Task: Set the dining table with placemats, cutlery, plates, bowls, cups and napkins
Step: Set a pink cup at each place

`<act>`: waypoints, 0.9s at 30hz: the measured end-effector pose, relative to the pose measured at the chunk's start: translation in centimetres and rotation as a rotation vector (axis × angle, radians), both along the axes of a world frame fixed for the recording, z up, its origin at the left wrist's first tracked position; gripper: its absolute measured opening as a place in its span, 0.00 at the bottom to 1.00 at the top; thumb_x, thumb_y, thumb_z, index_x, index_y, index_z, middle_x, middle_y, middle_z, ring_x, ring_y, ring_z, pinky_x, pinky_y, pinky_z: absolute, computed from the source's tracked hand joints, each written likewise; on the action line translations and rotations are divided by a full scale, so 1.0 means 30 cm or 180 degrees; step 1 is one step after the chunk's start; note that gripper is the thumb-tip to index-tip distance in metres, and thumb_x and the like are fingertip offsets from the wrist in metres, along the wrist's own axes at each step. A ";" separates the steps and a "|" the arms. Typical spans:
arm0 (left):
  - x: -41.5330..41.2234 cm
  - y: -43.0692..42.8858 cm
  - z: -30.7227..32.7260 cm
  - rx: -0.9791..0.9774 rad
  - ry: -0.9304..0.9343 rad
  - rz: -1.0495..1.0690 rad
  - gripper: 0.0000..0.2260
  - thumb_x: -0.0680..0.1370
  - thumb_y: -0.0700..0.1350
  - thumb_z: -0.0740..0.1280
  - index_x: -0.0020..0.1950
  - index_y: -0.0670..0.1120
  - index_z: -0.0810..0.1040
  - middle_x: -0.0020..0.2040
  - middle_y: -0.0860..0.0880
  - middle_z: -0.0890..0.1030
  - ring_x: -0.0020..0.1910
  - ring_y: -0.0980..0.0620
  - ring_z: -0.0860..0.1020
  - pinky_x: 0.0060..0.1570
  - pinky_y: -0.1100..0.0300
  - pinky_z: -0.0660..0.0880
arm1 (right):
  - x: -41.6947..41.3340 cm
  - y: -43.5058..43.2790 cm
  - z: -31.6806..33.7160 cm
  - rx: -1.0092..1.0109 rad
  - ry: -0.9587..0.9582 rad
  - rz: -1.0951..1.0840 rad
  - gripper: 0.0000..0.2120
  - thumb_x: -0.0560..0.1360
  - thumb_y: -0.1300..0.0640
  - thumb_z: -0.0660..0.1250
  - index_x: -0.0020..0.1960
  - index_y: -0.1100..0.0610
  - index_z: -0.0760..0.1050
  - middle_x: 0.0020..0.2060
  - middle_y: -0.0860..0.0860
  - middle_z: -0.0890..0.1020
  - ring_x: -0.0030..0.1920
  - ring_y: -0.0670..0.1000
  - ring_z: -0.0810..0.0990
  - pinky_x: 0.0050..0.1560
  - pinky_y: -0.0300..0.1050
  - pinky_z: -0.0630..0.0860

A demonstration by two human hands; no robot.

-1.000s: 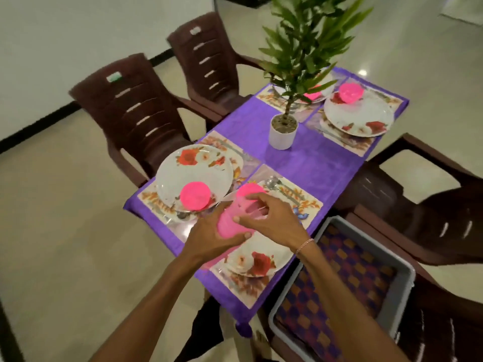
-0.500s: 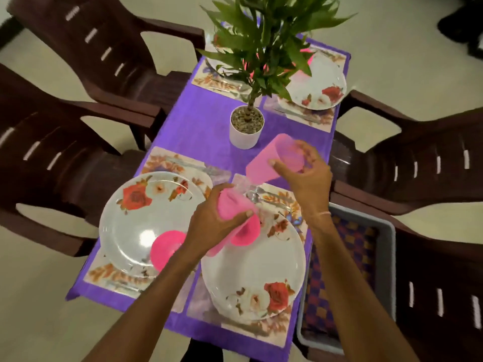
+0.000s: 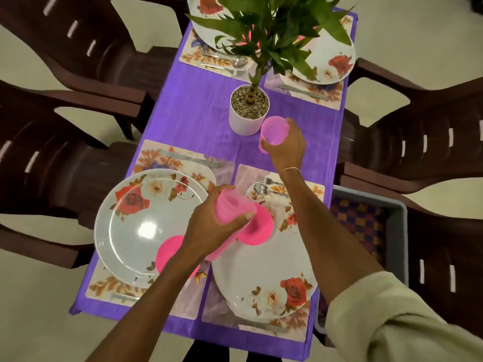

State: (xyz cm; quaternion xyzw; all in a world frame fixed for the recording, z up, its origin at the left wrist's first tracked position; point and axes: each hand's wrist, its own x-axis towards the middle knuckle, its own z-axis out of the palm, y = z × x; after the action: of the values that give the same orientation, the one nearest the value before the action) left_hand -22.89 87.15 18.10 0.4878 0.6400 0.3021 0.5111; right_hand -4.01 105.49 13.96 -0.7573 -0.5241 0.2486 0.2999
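- Well out to the left of my left hand lies a round white glossy plate with red rose prints [image 3: 136, 231], shiny enough to catch the light. An opaque pink round plastic bowl [image 3: 170, 252] sits on its near edge, partly hidden under my left forearm.
- My left hand [image 3: 209, 228] is wrapped around a stack of translucent pink plastic cups [image 3: 232, 207], thumb on the near side and fingers curled over the top. The stack is tilted on its side.
- Just beyond that grip, toward the right, a second pink round plastic bowl [image 3: 258, 228] rests on a second rose-printed white plate [image 3: 251, 278], which spreads out below my wrist.
- Between my two hands a metal spoon [image 3: 260, 189] lies on a floral laminated placemat [image 3: 311, 190].
- Just left of my right hand stands a white cylindrical pot filled with gravel [image 3: 240, 124].
- My right hand [image 3: 290, 150] clasps a single translucent pink plastic cup [image 3: 274, 129] around its lower half, upright with its mouth up, over the purple tablecloth [image 3: 198, 118]. I cannot tell whether the base touches the cloth.
- Well to the right of that arm sits a grey plastic crate lined with checked fabric [image 3: 402, 231].
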 end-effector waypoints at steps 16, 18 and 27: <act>-0.011 0.008 0.005 0.0095 0.0100 -0.0139 0.35 0.65 0.72 0.73 0.68 0.62 0.70 0.57 0.61 0.81 0.55 0.58 0.81 0.52 0.51 0.83 | 0.048 0.021 -0.015 -0.0061 -0.0169 -0.0139 0.44 0.66 0.46 0.82 0.76 0.54 0.67 0.68 0.54 0.75 0.67 0.57 0.75 0.62 0.54 0.76; -0.007 0.003 0.006 0.0108 0.0123 -0.0148 0.35 0.64 0.72 0.73 0.67 0.63 0.70 0.57 0.61 0.81 0.55 0.58 0.81 0.53 0.50 0.83 | 0.051 0.021 -0.022 -0.0083 -0.0168 -0.0070 0.44 0.66 0.45 0.82 0.75 0.54 0.67 0.68 0.54 0.75 0.67 0.57 0.75 0.61 0.54 0.76; 0.013 -0.049 0.055 0.0208 0.0334 -0.0013 0.37 0.62 0.74 0.72 0.68 0.62 0.70 0.57 0.61 0.80 0.55 0.58 0.81 0.49 0.60 0.81 | 0.025 -0.100 0.095 0.0230 0.0422 -0.0141 0.52 0.68 0.33 0.76 0.82 0.52 0.55 0.74 0.55 0.69 0.72 0.56 0.71 0.67 0.57 0.73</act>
State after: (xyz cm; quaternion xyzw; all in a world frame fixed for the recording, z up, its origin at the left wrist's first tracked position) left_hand -22.51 85.68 19.76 0.5207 0.6547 0.2958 0.4612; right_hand -3.26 102.50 16.80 -0.7393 -0.4949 0.2724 0.3664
